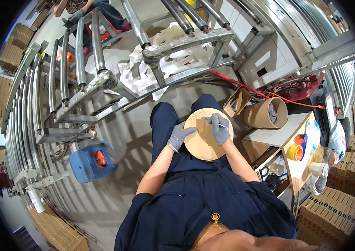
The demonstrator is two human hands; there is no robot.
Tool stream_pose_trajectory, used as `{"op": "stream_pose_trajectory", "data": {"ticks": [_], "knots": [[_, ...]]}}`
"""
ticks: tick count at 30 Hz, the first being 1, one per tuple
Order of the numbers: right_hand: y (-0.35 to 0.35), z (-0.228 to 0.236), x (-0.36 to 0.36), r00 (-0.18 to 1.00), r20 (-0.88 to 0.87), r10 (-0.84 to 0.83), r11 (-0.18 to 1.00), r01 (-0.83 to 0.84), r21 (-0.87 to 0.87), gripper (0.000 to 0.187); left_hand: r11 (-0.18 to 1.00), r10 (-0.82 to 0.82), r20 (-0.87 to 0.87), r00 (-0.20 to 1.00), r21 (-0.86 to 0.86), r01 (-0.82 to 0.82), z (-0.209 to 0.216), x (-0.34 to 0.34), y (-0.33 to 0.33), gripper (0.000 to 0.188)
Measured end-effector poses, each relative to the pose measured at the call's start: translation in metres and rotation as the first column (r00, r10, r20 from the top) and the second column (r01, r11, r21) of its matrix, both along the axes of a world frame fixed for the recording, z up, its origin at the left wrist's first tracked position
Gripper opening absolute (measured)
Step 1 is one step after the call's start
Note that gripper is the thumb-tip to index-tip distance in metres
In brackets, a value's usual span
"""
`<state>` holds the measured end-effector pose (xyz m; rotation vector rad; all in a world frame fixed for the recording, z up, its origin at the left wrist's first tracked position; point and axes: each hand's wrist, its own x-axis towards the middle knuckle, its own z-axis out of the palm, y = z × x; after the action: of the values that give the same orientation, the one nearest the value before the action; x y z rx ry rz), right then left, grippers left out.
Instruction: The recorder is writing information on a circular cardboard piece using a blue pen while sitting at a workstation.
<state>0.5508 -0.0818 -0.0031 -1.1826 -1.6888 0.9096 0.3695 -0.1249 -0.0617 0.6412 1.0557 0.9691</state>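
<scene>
A round tan cardboard disc (204, 144) lies across my lap, with several lines of handwriting near its far edge. My left hand (180, 136), in a grey glove, grips the disc's left edge, thumb on top and the other fingers partly hidden. Over the right part of the disc, my gloved right hand (220, 129) is closed around a blue pen (223, 127). The pen's tip points toward the written lines; whether it touches the cardboard I cannot tell.
Metal roller conveyors (150, 48) stand ahead, with white scrap (137, 75) beneath. A blue jerrycan (86, 164) sits on the floor at left. To my right are a cardboard tube (261, 115), a red hose (244, 85), and a workbench (269, 134) with tape rolls. Another person's gloved hand (77, 16) is far left.
</scene>
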Motion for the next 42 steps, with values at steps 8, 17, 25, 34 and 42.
{"op": "stream_pose_trajectory", "data": {"ticks": [8, 17, 25, 34, 42], "knots": [[0.001, -0.006, 0.005, 0.999, 0.042, -0.004, 1.0, 0.004, 0.009, 0.021, 1.0, -0.005, -0.001, 1.0, -0.003, 0.005, 0.001, 0.001, 0.001, 0.044], [0.0, -0.004, 0.003, 1.0, 0.028, -0.008, 0.998, 0.006, 0.057, 0.02, 1.0, -0.003, -0.012, 1.0, -0.003, 0.003, 0.001, 0.001, 0.001, 0.043], [0.001, -0.008, 0.002, 0.999, 0.021, -0.049, 0.998, 0.048, 0.048, 0.024, 1.0, -0.013, -0.045, 0.999, 0.005, 0.013, -0.004, 0.0, 0.002, 0.044], [-0.001, -0.017, 0.005, 0.996, -0.05, -0.067, 0.998, 0.067, -0.005, 0.031, 1.0, -0.015, -0.069, 0.997, 0.021, 0.017, -0.003, 0.001, 0.001, 0.044], [0.0, -0.01, 0.002, 0.998, -0.015, -0.061, 0.998, 0.061, 0.022, 0.033, 0.999, -0.016, -0.066, 0.998, 0.033, 0.018, -0.004, 0.001, 0.001, 0.044]]}}
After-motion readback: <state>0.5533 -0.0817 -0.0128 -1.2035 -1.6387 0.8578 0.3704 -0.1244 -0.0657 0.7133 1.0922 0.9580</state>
